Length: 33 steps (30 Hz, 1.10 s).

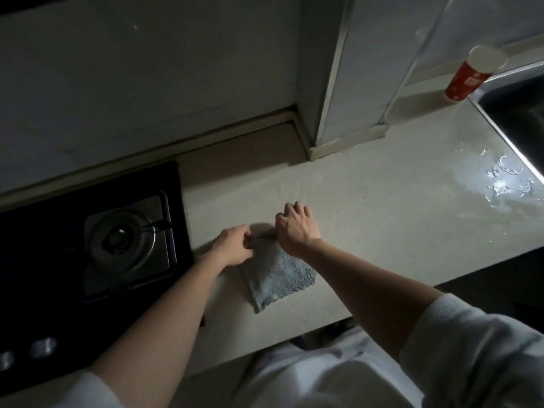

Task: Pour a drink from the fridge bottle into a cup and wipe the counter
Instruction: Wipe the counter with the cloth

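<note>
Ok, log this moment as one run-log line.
step: wipe counter | left hand: pinches cloth far edge | right hand: grips same edge | cloth: folded, on counter | wet patch: near sink

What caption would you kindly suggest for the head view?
Left hand and right hand hold the blue cloth by its far edge on the counter.

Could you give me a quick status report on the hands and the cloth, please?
Left hand pinches, right hand grips far edge of folded blue-grey fluffy cloth. Cloth flat on pale counter. Wet patch by metal sink unwiped; nothing between them.
</note>
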Tool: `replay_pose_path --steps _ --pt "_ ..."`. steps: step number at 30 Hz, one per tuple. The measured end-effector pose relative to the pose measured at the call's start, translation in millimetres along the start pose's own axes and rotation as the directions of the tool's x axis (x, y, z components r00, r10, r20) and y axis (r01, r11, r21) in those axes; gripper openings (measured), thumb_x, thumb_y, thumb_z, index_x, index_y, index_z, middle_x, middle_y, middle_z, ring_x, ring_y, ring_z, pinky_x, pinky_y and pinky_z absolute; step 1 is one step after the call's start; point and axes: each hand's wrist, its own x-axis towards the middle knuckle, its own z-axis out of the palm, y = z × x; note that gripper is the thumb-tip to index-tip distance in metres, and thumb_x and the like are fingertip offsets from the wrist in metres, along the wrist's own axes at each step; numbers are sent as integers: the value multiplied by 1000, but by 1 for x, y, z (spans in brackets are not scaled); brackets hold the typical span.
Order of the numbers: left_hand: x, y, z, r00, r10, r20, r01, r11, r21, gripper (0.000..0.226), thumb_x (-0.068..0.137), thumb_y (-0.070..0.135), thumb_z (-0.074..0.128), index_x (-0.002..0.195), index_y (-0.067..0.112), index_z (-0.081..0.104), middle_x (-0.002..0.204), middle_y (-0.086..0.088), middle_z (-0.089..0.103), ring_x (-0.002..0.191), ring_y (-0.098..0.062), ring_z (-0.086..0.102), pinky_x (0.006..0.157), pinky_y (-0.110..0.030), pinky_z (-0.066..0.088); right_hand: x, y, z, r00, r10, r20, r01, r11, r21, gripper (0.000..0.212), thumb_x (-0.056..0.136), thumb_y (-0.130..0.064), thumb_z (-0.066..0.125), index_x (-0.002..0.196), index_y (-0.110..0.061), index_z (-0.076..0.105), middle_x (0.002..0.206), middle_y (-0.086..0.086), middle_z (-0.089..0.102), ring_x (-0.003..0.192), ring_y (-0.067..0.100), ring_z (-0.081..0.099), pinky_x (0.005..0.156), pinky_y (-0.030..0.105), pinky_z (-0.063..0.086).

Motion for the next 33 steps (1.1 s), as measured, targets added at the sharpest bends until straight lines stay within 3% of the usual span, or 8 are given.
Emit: replay_pose_path --steps 6,8,11,13,16,20,25,33 --pt "6 -10 -33 994 -25 -108 4 983 -186 20 72 16 78 85 28 67 80 3 65 78 -16 61 67 -21 42 22 5 -12 997 -58 -47 69 953 294 18 90 -33 55 100 -19 49 101 6 66 96 30 59 82 39 31" --pt "9 -14 -39 947 -44 -317 -9 987 -162 20 74 14 75 84 29 67 89 -1 62 85 -20 61 72 -24 45 33 1 -18 994 -45 -98 78 927 366 13 95 -32 51 100 -21 47 98 4 65 92 29 61 79 37 29" --pt "14 -5 -41 836 -119 -536 83 992 -90 28 78 7 72 101 19 63 112 -8 52 102 -27 54 85 -36 48 49 -5 -28 967 60 -247 62 886 460 27 97 -29 49 122 -20 52 120 4 60 110 23 53 91 37 35" --pt "17 9 -35 856 -72 -513 40 997 -73 31 78 1 70 106 12 61 115 -11 53 104 -29 54 87 -37 46 54 -9 -30 954 59 -294 84 888 452 32 98 -24 47 129 -17 51 127 6 55 114 24 51 96 38 39" --pt "21 18 -11 909 51 -415 -90 993 -76 28 77 -2 66 105 4 63 109 -16 56 97 -35 59 86 -39 48 44 -16 -19 980 -142 -138 182 921 345 35 100 -17 41 133 -13 51 129 13 51 116 28 49 99 37 41" --pt "19 22 13 898 -87 -431 48 994 -99 36 84 3 63 120 9 62 120 -15 53 102 -34 59 90 -38 46 24 -27 4 983 -179 51 166 967 191 51 97 -25 49 146 -13 36 140 16 39 127 32 38 107 41 36" --pt "26 21 8 882 -150 -447 126 989 -82 37 94 8 49 130 15 57 129 -10 49 114 -30 54 97 -37 43 29 -39 15 978 -194 80 180 972 150 83 84 -32 71 151 -13 25 148 17 30 135 37 30 117 45 28" --pt "45 0 -7 863 -183 -470 153 983 -102 39 97 9 44 135 17 52 135 -12 44 118 -31 51 100 -41 43 65 -57 12 976 -208 64 191 959 211 73 89 -21 65 151 -15 28 151 13 30 137 39 28 118 45 26"
